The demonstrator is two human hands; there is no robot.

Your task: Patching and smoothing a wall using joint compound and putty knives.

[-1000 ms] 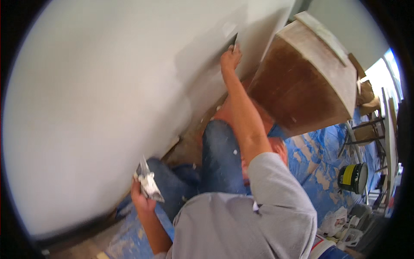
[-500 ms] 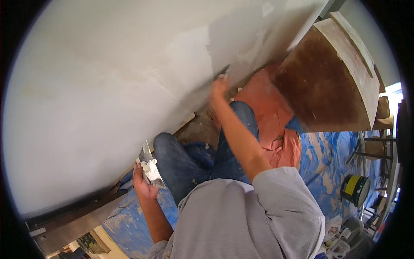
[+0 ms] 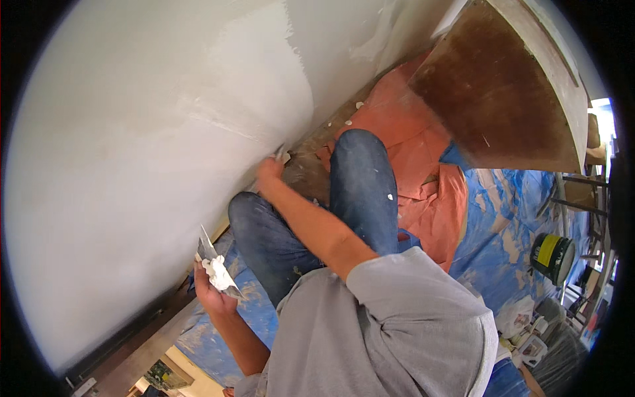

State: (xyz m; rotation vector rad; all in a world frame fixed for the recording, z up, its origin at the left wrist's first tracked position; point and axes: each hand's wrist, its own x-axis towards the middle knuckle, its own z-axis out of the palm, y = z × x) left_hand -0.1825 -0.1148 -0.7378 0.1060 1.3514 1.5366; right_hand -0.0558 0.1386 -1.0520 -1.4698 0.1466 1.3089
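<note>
My left hand (image 3: 213, 295) grips a metal blade (image 3: 233, 288) loaded with a lump of white filler (image 3: 215, 268), close to the lower part of the white wall (image 3: 119, 172). My right hand (image 3: 269, 173) is closed on a small metal putty knife (image 3: 281, 151) low on the wall, just above my bent left knee. Damp-looking pale grey patches and streaks mark the wall. My knees in jeans, the right one (image 3: 360, 165) higher, are folded close to the wall's foot.
A brown wooden cabinet (image 3: 496, 99) stands at upper right beside red sheeting (image 3: 390, 106). A scuffed blue sheet (image 3: 493, 225) covers the floor, with a dark bucket (image 3: 550, 261), plastic containers (image 3: 532, 347) and dark frames (image 3: 582, 205) at the right. Small white chips lie along the wall's foot.
My right hand with the knife has swept down and leftward along the wall, toward my left knee. My left hand with the filler sits slightly further left in view.
</note>
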